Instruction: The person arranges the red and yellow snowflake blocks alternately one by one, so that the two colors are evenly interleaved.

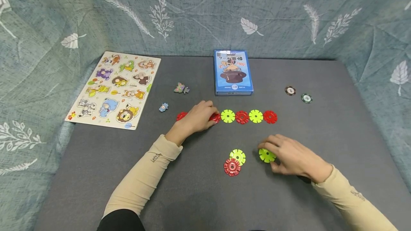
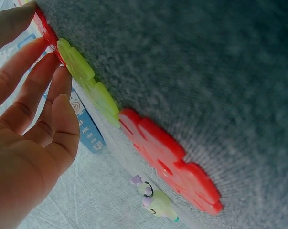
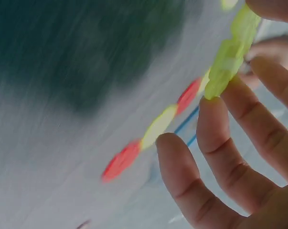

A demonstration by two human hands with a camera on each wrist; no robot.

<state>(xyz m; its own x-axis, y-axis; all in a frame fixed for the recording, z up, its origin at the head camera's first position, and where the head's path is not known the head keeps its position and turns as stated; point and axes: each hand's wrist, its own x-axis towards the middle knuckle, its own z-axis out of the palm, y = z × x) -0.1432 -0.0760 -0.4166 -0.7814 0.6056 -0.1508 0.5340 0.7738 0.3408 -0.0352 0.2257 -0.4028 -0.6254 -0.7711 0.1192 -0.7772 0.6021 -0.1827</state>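
Observation:
A row of flower-shaped plastic discs crosses the table. In the head view my left hand [image 1: 199, 116] reaches over its left part and covers a stretch. Thumb and fingertips of that hand pinch a red disc [image 1: 215, 118], beside a yellow-green disc [image 2: 89, 78] in the left wrist view. The row's left end is another red disc [image 2: 170, 160]. Closer to me, my right hand [image 1: 293, 156] pinches a yellow-green disc [image 1: 267, 155] at its edges; the right wrist view shows this disc [image 3: 232, 52] raised between thumb and fingers.
A loose red disc [image 1: 232, 167] overlaps a yellow-green disc [image 1: 237, 156] between the hands. Behind the row stand a blue box [image 1: 233, 74] and small figurines [image 1: 181, 88]. An animal puzzle board [image 1: 112, 92] lies left, two poker chips [image 1: 298, 95] right.

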